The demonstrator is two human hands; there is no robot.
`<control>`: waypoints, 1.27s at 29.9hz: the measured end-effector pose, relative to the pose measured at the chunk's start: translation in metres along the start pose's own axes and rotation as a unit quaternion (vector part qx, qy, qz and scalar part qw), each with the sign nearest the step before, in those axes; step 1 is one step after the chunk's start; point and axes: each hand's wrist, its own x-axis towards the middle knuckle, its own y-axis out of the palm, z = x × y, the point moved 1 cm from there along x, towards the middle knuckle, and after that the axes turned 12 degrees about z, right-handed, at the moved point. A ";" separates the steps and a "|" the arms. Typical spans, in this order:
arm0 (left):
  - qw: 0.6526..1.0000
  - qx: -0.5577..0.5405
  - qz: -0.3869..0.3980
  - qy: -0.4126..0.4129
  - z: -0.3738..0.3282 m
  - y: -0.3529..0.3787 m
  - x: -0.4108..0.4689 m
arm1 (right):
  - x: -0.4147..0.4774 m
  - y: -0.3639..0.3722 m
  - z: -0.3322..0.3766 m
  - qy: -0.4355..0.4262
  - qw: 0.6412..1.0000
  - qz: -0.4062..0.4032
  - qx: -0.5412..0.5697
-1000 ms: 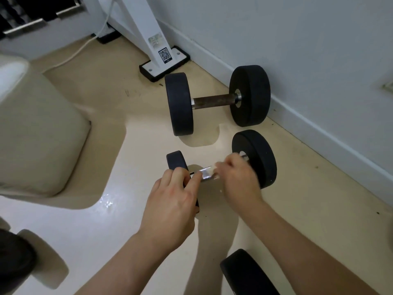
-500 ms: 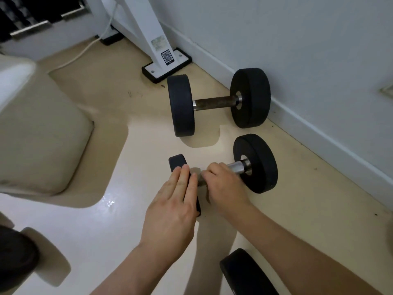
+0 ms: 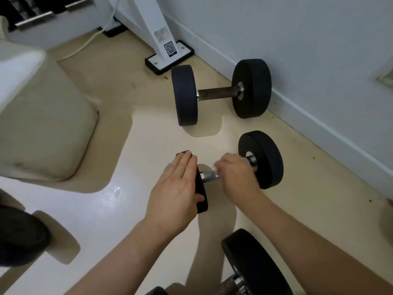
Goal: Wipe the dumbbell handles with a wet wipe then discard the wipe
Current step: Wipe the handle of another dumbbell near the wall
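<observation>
One dumbbell [image 3: 261, 158] is being wiped, I think: left hand [image 3: 176, 188] flat on its end, right hand [image 3: 236, 177] curled round its handle [image 3: 209, 174]. The far dumbbell [image 3: 219, 92] and binning look left.

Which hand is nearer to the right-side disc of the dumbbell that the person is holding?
Right. The right hand grips the handle just beside the right disc; the left hand rests flat on the left disc, at the handle's opposite end.
</observation>
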 end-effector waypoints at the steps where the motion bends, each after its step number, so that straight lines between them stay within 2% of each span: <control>1: 1.000 0.000 0.003 0.013 -0.001 0.001 0.000 | -0.005 0.005 0.012 -0.052 0.998 0.035 0.002; 2: 1.000 -0.001 0.002 0.022 -0.002 0.001 -0.001 | -0.005 0.005 0.016 -0.083 0.995 0.063 0.000; 3: 1.000 -0.002 0.003 0.027 -0.003 0.000 -0.002 | -0.002 -0.002 0.010 -0.076 0.993 0.082 -0.020; 5: 1.000 0.000 0.006 0.028 -0.002 0.003 -0.004 | 0.008 -0.010 -0.020 -0.002 0.997 0.043 -0.064; 7: 1.000 0.000 0.003 0.023 -0.003 0.005 -0.008 | 0.003 -0.012 -0.022 0.052 0.998 -0.002 -0.035; 11: 1.000 -0.011 0.024 0.001 -0.002 0.013 -0.009 | -0.018 0.009 0.019 -0.087 0.994 0.065 -0.015; 12: 0.999 -0.008 0.029 -0.009 -0.001 0.014 -0.010 | -0.015 0.003 0.012 -0.067 0.994 0.084 -0.016; 15: 0.999 0.017 0.045 -0.004 -0.001 0.017 -0.015 | -0.008 -0.004 -0.026 0.052 0.998 0.003 -0.024; 16: 0.999 0.028 0.046 0.005 -0.001 0.018 -0.017 | -0.012 -0.004 -0.021 0.055 0.998 0.006 -0.017; 19: 0.999 0.020 0.031 0.026 0.003 0.014 -0.020 | -0.024 0.002 0.011 -0.066 0.994 0.087 -0.022; 21: 0.999 0.005 0.023 0.036 0.009 0.010 -0.017 | -0.020 -0.010 -0.002 -0.047 0.994 0.092 -0.033; 24: 0.998 -0.017 0.054 0.017 0.015 0.007 -0.012 | -0.014 -0.011 -0.026 0.026 0.998 0.036 -0.036; 27: 0.996 -0.035 0.077 0.007 0.012 0.005 -0.006 | -0.016 -0.001 0.015 -0.040 0.995 0.089 -0.022; 29: 0.997 -0.023 0.078 0.014 0.010 0.005 -0.005 | -0.017 -0.004 0.015 -0.055 0.991 0.118 -0.032; 32: 0.997 -0.021 0.073 0.019 0.007 0.008 -0.009 | -0.020 -0.012 -0.029 0.005 0.997 0.039 -0.064; 33: 0.997 -0.021 0.068 0.019 0.005 0.009 -0.012 | -0.023 -0.014 -0.030 0.027 0.996 0.037 -0.070; 34: 0.998 -0.016 0.063 0.024 0.003 0.011 -0.015 | -0.023 -0.011 -0.022 0.037 0.995 0.053 -0.080; 36: 0.998 0.008 0.057 0.033 -0.001 0.014 -0.020 | -0.018 0.001 0.004 -0.027 0.993 0.096 -0.064; 38: 0.997 0.044 0.053 0.039 -0.002 0.016 -0.022 | -0.011 0.001 0.015 -0.052 0.985 0.148 -0.066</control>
